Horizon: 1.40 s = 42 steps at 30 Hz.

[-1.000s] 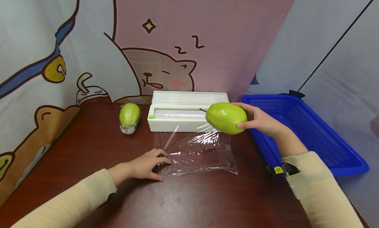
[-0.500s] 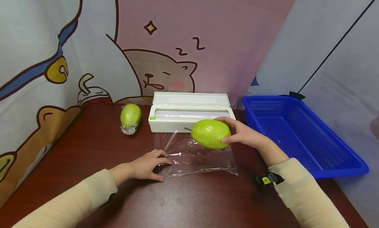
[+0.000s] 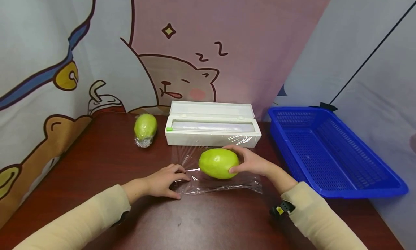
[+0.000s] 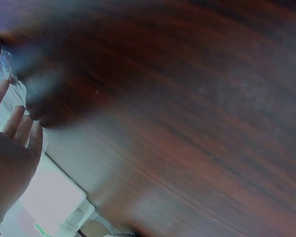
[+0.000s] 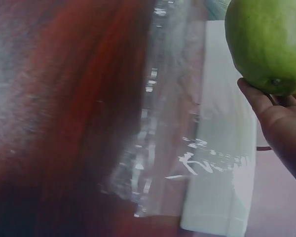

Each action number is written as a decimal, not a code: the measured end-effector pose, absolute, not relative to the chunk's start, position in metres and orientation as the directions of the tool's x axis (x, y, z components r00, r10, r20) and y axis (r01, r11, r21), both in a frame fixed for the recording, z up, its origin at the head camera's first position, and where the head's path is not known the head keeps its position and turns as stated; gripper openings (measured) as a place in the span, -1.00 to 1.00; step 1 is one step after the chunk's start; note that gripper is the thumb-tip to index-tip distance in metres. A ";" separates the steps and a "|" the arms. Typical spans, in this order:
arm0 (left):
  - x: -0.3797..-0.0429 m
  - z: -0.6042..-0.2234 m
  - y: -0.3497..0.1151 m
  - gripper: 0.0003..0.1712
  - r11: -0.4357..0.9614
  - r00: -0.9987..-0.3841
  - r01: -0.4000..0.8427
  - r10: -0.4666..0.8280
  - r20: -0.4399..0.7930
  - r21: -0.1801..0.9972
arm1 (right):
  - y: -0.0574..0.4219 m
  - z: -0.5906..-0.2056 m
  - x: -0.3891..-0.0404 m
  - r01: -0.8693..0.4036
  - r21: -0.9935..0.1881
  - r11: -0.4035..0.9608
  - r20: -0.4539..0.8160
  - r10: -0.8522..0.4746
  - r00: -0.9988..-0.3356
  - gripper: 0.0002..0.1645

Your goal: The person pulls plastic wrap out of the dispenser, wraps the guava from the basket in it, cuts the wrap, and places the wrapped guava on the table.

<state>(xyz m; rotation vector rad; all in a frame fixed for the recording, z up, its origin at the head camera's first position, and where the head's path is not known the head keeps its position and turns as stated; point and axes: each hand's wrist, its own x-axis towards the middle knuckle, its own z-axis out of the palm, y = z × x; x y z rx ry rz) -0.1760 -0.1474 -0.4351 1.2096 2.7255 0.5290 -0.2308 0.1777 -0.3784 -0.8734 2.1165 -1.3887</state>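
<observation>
- The right hand [image 3: 250, 162] has carried the smooth green oval fruit [image 3: 218, 163] down from in front of the long white plastic film-dispenser box [image 3: 212, 129] onto the clear sheet of cling film [image 3: 224, 185]; its fingers still wrap the fruit's right end.
- The left hand [image 3: 162, 181] stays flat, fingers spread, pressing the film's left edge to the dark red-brown wooden surface [image 3: 208, 221].
- Judging by this, the fruit now sits in place for wrapping.

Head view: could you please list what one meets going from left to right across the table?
Wrapped green fruit → left hand on the film's edge → bare green fruit → right hand holding it → blue basket.
</observation>
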 end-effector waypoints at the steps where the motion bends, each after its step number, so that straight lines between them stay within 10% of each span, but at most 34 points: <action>1: -0.176 -0.435 -0.147 -0.38 0.621 -0.675 0.697 0.737 0.037 0.358 | 0.177 -0.382 -0.231 -0.263 -0.919 0.294 -0.032 -0.720 -0.694 -0.11; 19: -0.174 -0.427 -0.144 -0.41 0.607 -0.660 0.711 0.751 0.038 0.354 | 0.182 -0.408 -0.230 -0.238 -0.900 0.365 -0.107 -0.714 -0.692 -0.11; 27: -0.170 -0.425 -0.145 -0.79 0.584 -0.622 0.753 0.782 0.039 0.303 | 0.184 -0.412 -0.228 -0.211 -0.905 0.368 -0.135 -0.721 -0.680 -0.10; 42: -0.169 -0.424 -0.149 -0.93 0.536 -0.555 0.824 0.829 0.071 0.184 | 0.178 -0.414 -0.218 -0.296 -0.870 0.395 -0.084 -0.709 -0.700 -0.13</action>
